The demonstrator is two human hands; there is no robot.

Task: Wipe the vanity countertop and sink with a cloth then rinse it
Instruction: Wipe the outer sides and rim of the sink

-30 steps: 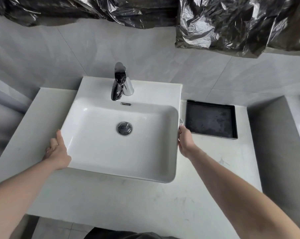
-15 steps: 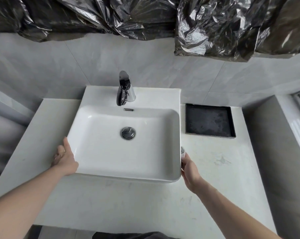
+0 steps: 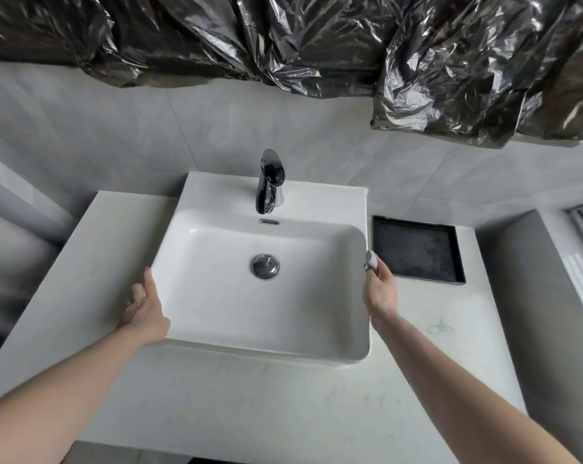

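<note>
Head view, the only view. One white rectangular sink sits on one pale desk, its back edge against the grey tiled wall. One chrome faucet stands upright at the back centre of the sink; one chrome drain plug sits in the basin floor; one small overflow slot lies just under the faucet. One black square tray lies on the desk just right of the sink, apart from it. Crumpled black plastic sheeting hangs along the top of the wall. Two bare hands, one on each side of the sink. Left hand: rests against the left outer wall of the sink, fingers mostly straight, thumb along the rim, holding nothing. Right hand: at the right outer wall of the sink, fingers curled round one small wadded cloth, light with grey patches. The cloth shows only at the fingertips and touches the sink's right rim, near the tray's front left corner. Faint smudges mark the desk right of and in front of the sink.
</note>
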